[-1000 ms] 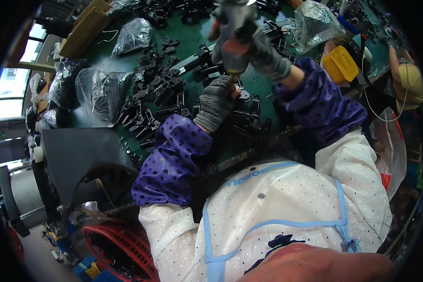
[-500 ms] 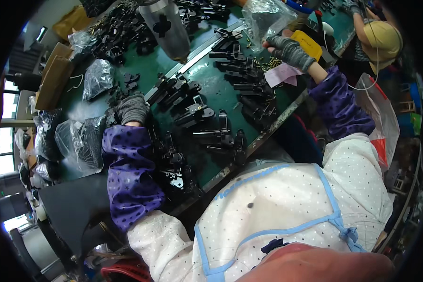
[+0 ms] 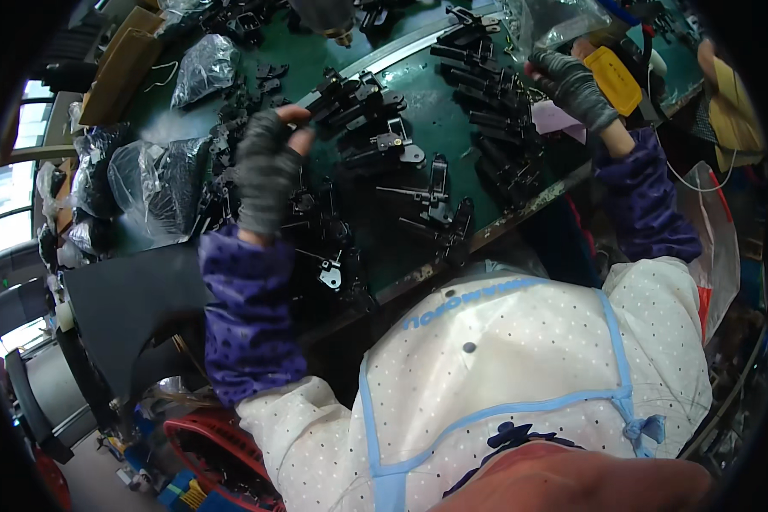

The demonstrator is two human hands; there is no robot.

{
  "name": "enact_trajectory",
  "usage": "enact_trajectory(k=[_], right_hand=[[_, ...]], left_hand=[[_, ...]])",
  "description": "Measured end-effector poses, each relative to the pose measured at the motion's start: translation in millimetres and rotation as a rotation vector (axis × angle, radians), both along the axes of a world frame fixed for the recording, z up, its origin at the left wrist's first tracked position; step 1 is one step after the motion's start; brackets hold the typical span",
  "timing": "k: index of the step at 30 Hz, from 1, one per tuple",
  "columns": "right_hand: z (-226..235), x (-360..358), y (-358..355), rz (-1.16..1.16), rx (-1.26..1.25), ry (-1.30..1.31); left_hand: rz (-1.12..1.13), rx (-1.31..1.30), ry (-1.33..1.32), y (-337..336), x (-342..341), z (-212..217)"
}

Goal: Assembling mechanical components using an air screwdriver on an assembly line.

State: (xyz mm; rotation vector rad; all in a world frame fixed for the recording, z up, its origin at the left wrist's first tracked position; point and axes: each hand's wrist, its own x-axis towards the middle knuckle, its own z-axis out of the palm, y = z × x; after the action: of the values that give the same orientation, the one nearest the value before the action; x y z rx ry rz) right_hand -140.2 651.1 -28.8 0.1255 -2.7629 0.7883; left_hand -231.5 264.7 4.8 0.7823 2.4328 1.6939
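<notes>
The left hand (image 3: 269, 166), in a grey fingerless glove, lies palm down over the green desk (image 3: 435, 145) with its bare fingertips curled and pinched on the near end of a black metal bracket (image 3: 337, 92), which sits in a cluster of like parts just beyond the fingers. The forearm behind it wears a purple dotted sleeve (image 3: 247, 316) and runs back toward the body at a slant. Beside and below this hand more black metal parts (image 3: 426, 196) lie scattered singly on the desk, some with bright silver tabs.

The right hand (image 3: 571, 85), gloved the same way, is stretched far out to the right with the wrist bent; its fingers are folded down among a row of black parts (image 3: 486, 85), and whether they grip one I cannot tell. Just beyond it lies a yellow tool (image 3: 614, 78), with a pink slip of paper (image 3: 554, 118) just beneath the hand.

Left of the left hand, clear plastic bags (image 3: 158, 183) bulge with dark parts; another such bag (image 3: 206, 66) lies farther out, next to a brown cardboard box (image 3: 119, 72). Near the left elbow a red basket (image 3: 222, 456) sits low by the floor
</notes>
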Motion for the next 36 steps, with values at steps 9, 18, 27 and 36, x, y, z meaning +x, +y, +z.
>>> enact_trajectory(k=[9, 18, 27, 36], right_hand=[[35.9, 26.9, -132.3, 0.358, -0.785, -0.757], [23.4, 22.6, -153.0, 0.409, -0.719, -0.858], [32.6, 12.9, -157.3, 0.315, -0.257, -0.496], [116.2, -74.4, -175.3, 0.5, -0.975, -0.055]], left_hand=[[-0.311, -0.188, 0.467, 35.1, 86.1, -32.7], [-0.295, -0.07, 0.237, 31.6, 85.5, -60.8], [-0.381, -0.087, 0.242, 28.7, 79.7, -54.3], [-0.238, -0.154, 0.264, 42.6, 89.8, -48.0]])
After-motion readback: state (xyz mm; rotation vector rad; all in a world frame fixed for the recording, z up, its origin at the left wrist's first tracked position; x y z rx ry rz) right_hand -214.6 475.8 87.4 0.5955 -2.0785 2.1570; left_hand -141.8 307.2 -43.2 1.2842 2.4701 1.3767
